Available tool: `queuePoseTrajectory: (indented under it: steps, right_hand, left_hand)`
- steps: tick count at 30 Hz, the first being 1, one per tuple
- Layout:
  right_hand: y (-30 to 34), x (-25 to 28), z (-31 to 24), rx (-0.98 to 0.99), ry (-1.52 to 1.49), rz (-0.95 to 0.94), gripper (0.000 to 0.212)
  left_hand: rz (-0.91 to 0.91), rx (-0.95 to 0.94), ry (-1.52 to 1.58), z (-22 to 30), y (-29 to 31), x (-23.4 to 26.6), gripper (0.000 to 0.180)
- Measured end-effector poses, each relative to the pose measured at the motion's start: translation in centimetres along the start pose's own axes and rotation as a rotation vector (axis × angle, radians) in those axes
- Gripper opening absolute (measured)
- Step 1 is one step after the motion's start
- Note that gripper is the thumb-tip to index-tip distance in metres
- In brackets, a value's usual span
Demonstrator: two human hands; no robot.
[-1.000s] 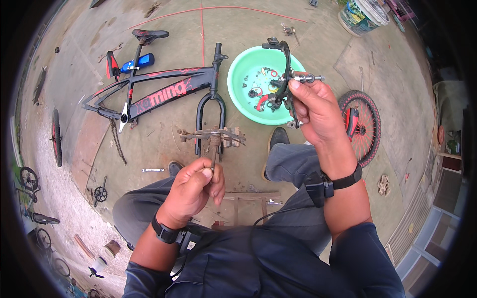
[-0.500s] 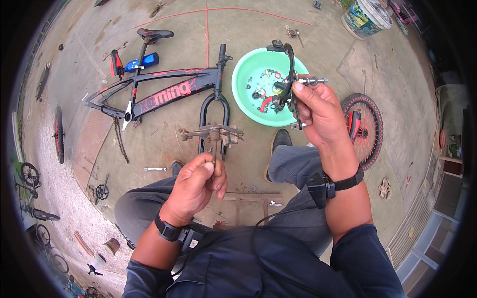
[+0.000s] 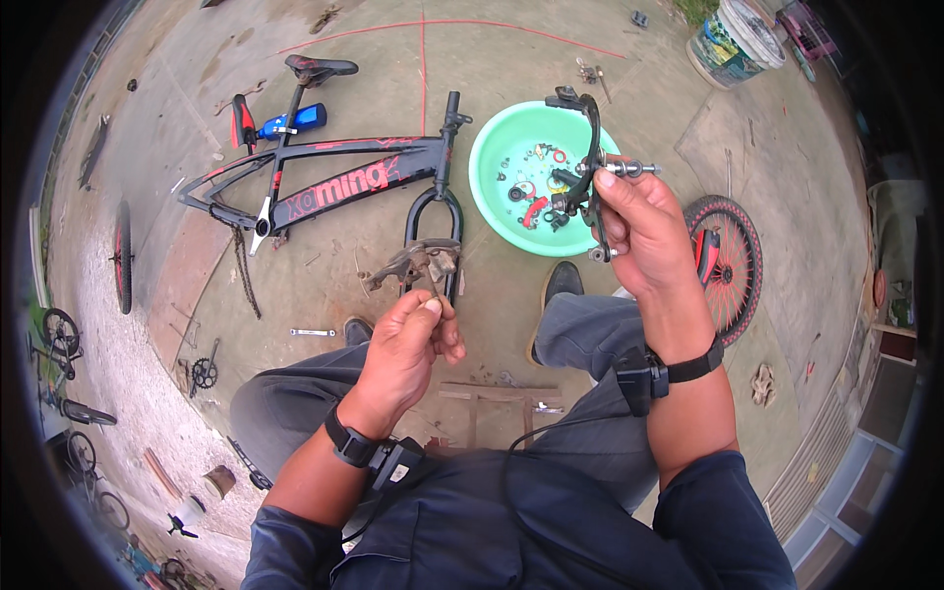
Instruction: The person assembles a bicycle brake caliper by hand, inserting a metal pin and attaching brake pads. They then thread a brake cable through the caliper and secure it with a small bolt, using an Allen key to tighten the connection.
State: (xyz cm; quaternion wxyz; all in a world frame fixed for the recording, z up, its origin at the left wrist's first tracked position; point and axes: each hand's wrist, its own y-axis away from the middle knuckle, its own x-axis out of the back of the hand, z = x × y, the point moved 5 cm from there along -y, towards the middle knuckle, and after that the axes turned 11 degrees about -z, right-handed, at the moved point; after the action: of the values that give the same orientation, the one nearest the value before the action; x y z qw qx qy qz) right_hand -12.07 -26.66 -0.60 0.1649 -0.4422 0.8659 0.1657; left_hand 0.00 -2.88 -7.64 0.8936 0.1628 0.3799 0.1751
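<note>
In front of the bike's black fork, my left hand pinches a rusty bicycle brake caliper by its lower end, its arms tilted above my fingertips. Farther right and raised, my right hand is closed on a black brake caliper, thumb on top. A silver bolt with nuts sticks out rightward from that caliper. Behind it stands a light green basin with small bike parts in it, partly covered by the caliper.
A black and red bike frame lies ahead on the left, a blue bottle by its seat tube. Right of my knee is a spoked wheel. A wrench, crankset and chain lie on the floor; a bucket stands far right.
The rusty caliper has turned and tilted in my left hand, its left end now lower. My right hand keeps hold of the black caliper. The whole view has shifted slightly.
</note>
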Motion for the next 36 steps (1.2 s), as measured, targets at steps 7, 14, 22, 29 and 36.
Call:
queuePoseTrajectory:
  steps: [7, 14, 22, 29, 36]
  right_hand:
    - [0.1, 0.1, -0.1, -0.001, -0.011, 0.016, 0.014]
    - [0.2, 0.2, -0.1, 0.004, -0.019, 0.008, 0.015]
    - [0.2, 0.2, 0.0, 0.021, -0.037, 0.000, 0.014]
    - [0.3, 0.3, 0.0, 0.009, -0.024, 0.014, 0.014]
    - [0.2, 0.0, 0.1, 0.021, -0.031, -0.011, 0.014]
  left_hand:
    - [0.064, 0.043, -0.050, -0.6, -0.4, 0.4, 0.018]
    - [0.139, 0.069, -0.057, -0.9, -0.8, 0.8, 0.017]
    - [0.135, 0.136, -0.444, -0.7, -1.0, 2.4, 0.023]
    - [0.270, 0.008, -1.393, 1.3, -0.2, 4.8, 0.021]
    - [0.323, -0.178, -1.548, 2.8, 0.9, 5.2, 0.014]
